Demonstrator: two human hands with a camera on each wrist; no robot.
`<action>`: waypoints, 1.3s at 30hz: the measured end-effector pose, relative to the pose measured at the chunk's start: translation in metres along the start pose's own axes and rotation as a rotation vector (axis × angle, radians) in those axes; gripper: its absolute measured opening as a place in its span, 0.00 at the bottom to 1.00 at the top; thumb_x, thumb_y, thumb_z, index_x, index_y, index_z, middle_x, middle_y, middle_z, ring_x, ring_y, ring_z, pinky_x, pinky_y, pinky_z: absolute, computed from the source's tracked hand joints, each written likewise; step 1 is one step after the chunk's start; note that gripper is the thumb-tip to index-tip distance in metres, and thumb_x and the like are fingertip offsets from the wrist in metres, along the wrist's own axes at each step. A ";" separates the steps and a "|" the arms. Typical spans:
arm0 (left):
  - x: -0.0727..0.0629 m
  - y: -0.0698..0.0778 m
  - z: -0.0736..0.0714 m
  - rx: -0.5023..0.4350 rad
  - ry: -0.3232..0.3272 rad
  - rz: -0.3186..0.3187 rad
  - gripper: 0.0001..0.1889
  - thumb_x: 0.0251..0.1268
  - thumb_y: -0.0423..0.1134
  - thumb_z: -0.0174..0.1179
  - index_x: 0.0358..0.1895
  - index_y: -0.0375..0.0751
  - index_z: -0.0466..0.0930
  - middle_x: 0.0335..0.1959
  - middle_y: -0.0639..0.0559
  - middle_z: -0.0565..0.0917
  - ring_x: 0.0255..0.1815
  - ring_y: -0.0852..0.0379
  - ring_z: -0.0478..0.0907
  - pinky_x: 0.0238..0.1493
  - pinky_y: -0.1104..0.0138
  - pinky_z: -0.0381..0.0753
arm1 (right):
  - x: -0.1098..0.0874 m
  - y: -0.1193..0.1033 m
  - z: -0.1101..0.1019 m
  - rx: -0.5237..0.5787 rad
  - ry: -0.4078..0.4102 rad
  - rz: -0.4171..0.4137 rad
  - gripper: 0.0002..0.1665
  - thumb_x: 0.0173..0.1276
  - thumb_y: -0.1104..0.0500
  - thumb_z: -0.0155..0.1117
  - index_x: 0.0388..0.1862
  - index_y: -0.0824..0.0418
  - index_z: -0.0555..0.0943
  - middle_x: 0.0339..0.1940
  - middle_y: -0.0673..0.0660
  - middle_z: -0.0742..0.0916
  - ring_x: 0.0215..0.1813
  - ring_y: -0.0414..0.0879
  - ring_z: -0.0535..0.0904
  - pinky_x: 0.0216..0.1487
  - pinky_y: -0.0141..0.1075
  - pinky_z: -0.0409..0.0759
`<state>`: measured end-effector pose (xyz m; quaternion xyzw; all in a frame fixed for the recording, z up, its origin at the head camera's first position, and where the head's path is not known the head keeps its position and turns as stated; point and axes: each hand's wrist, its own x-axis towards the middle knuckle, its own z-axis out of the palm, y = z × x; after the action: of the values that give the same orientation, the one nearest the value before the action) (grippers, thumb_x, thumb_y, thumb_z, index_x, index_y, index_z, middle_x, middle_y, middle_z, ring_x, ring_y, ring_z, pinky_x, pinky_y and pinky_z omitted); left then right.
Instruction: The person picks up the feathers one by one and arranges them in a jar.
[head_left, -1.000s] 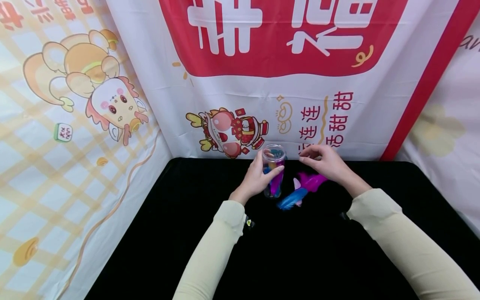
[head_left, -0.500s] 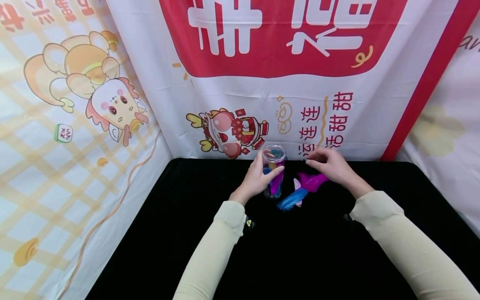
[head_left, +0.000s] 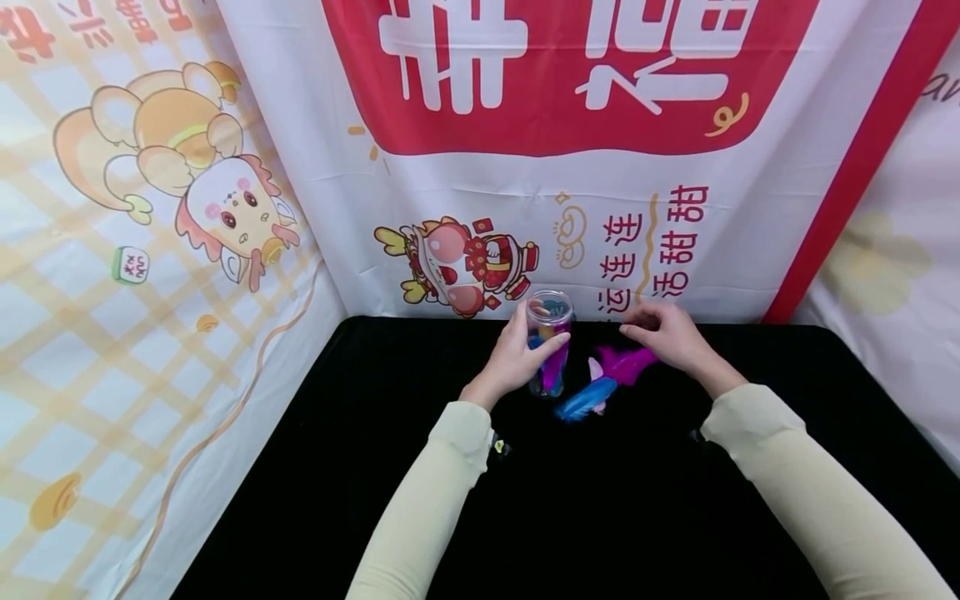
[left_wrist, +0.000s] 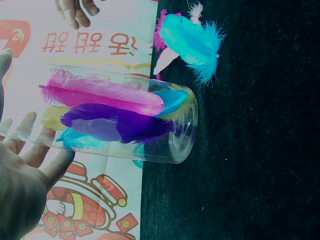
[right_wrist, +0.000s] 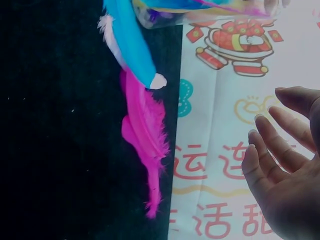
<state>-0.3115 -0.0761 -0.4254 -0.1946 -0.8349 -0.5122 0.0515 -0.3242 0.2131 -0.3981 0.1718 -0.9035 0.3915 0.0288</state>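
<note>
Two pale sleeves (head_left: 420,508) lie nearest us, stretched over a black worktop (head_left: 600,517). Past them, loose feathers (head_left: 587,400) overlap in a low heap, placed, we judge, within easy reach of both hands. To its left a clear jar (left_wrist: 165,150) stands upright, mouth uncovered. The left hand (head_left: 510,358) grips its side, thumb across the front — probably to steady something light. Right of the jar, above the heap's far end, hovers the right hand (head_left: 667,337), fingers loosely bent, thumb apart, pinching nothing we can see. Printed cloth (head_left: 465,179) hangs behind.

Counting outward, we find one blue feather (right_wrist: 132,40), pale pink (left_wrist: 165,61) on either side of it — one feather or two, we cannot tell — and magenta feathers (right_wrist: 142,120), also too overlapped to number. The single jar holds at least four: one pink (left_wrist: 110,95), one purple (left_wrist: 115,122), some blue (left_wrist: 82,140) and some yellow (left_wrist: 55,117).
</note>
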 end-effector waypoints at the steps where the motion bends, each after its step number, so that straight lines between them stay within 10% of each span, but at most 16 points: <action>1: 0.000 0.000 0.000 0.001 0.001 0.000 0.45 0.70 0.61 0.63 0.81 0.47 0.51 0.74 0.48 0.67 0.72 0.51 0.70 0.71 0.55 0.70 | 0.000 0.002 0.000 -0.005 -0.002 0.001 0.15 0.74 0.55 0.67 0.51 0.65 0.85 0.47 0.62 0.88 0.48 0.54 0.83 0.49 0.45 0.79; 39: -0.001 0.001 0.001 0.022 0.014 -0.003 0.45 0.69 0.62 0.63 0.79 0.48 0.53 0.72 0.49 0.70 0.70 0.52 0.72 0.71 0.56 0.70 | -0.003 0.070 0.029 -0.035 0.001 0.103 0.21 0.74 0.59 0.64 0.58 0.72 0.79 0.51 0.70 0.87 0.55 0.62 0.82 0.58 0.55 0.77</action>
<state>-0.3104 -0.0754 -0.4256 -0.1893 -0.8404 -0.5045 0.0586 -0.3421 0.2373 -0.4676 0.1245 -0.9178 0.3768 0.0120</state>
